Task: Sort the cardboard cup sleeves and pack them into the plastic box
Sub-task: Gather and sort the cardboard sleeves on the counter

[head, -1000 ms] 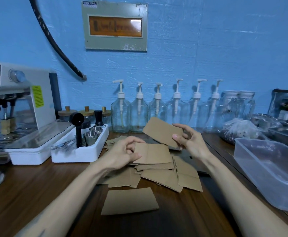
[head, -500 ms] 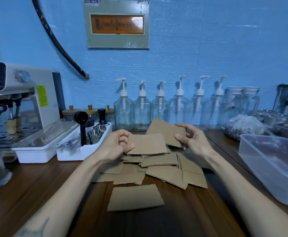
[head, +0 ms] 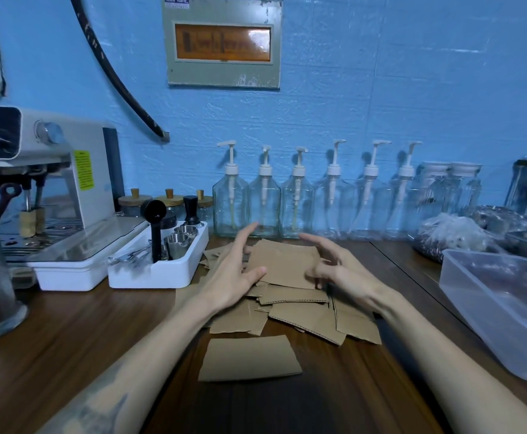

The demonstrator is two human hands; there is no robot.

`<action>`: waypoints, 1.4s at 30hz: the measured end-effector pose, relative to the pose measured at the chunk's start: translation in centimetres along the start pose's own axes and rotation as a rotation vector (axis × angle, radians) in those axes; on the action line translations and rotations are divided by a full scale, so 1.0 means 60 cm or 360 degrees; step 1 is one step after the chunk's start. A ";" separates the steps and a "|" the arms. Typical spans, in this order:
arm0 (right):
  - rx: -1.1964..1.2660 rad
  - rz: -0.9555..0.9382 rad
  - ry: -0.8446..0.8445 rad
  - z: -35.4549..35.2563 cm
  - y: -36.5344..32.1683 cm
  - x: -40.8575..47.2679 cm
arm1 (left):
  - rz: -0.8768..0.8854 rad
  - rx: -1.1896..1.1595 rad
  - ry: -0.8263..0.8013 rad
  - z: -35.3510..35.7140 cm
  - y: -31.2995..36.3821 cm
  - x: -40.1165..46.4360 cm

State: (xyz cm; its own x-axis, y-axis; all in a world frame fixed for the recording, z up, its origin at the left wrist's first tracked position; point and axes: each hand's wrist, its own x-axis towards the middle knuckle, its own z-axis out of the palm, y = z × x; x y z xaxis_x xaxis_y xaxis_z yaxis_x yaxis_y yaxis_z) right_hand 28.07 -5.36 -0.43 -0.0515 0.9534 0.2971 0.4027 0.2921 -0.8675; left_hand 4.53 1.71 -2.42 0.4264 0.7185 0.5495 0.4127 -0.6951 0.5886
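Cardboard sleeve (head: 282, 264) edges hidden behind blurred hands.

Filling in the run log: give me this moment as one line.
left hand: open, at sleeve stack | right hand: open, at stack | plastic box: no sleeves visible | lone sleeve: apart, nearest

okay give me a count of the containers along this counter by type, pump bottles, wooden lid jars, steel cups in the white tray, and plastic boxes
Pump bottles: 6
Wooden-lid jars: 3 showing, partly hidden behind the tray items
Steel cups in the white tray: 2 clearly, a third shape is too hidden to call
Plastic box: 1
Total: 12
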 end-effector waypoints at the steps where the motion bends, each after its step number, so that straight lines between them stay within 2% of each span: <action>1: -0.0057 -0.0046 0.0013 0.004 0.001 0.001 | 0.0040 0.0117 -0.0025 -0.001 0.001 0.001; 3: -0.0228 -0.0123 0.0033 0.010 0.006 0.007 | 0.0079 0.0365 -0.0070 -0.002 0.003 0.003; 5: -0.0348 -0.0133 0.0072 0.013 0.009 0.012 | 0.0085 0.0435 -0.0096 0.001 0.004 0.005; 9: -0.0253 -0.0174 0.0144 0.012 0.013 0.014 | 0.0142 0.0214 -0.0003 0.008 0.002 0.002; 13: -0.0023 -0.0155 0.0216 0.005 0.016 0.020 | 0.0061 -0.0005 0.0048 0.000 -0.006 0.008; 21: 0.0018 -0.0033 0.0352 -0.027 0.034 0.018 | -0.0065 0.0154 0.0056 -0.031 -0.025 0.009; 25: -0.0018 -0.0011 0.0388 -0.028 0.035 0.017 | -0.0215 0.0305 -0.0104 -0.023 -0.025 0.005; 29: 0.0000 -0.0007 0.0387 -0.025 0.033 0.018 | -0.0301 0.0646 -0.0305 -0.007 -0.025 0.008; 31: 0.0008 -0.0012 0.0389 -0.024 0.032 0.020 | -0.0322 0.0667 -0.0339 -0.007 -0.027 0.009; 37: 0.0122 -0.0047 0.0445 -0.025 0.034 0.023 | -0.0269 0.0497 -0.0266 -0.016 -0.019 0.009; 42: 0.0245 -0.0094 0.0597 -0.032 0.014 0.021 | -0.0326 -0.0121 -0.0146 -0.028 -0.008 0.012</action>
State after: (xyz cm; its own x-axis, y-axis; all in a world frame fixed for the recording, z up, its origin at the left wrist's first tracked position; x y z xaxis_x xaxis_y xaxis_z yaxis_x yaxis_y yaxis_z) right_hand 30.11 -4.07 -0.04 0.2778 0.8496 0.4484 0.2660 0.3805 -0.8857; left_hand 3.30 2.62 -1.32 0.4128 0.8367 0.3599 0.4380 -0.5288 0.7270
